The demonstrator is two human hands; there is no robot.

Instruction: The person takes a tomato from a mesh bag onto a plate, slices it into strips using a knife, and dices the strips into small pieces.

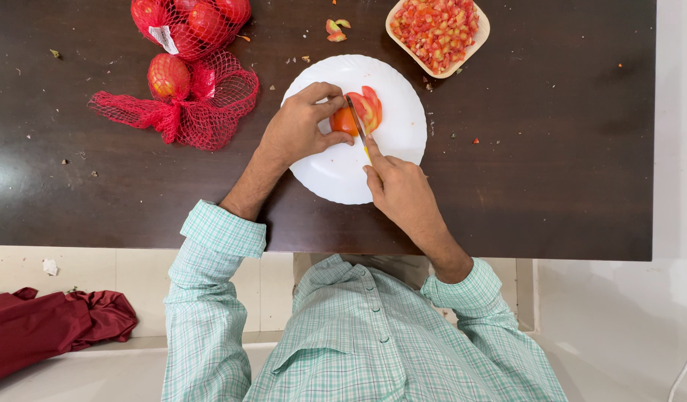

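My left hand pinched the tomato on the white plate; my right hand gripped the knife, slices already cut. A tray of diced tomato stood full, while netted tomatoes on the table waited whole.

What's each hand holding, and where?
Left hand pins the tomato by its left side on the plate; right hand grips the knife by its handle.

A ripe red-orange tomato, partly cut into wedge slices leaning at its right side, rests on a round white plate, with a thin-bladed knife standing edge-down between uncut part and slices.
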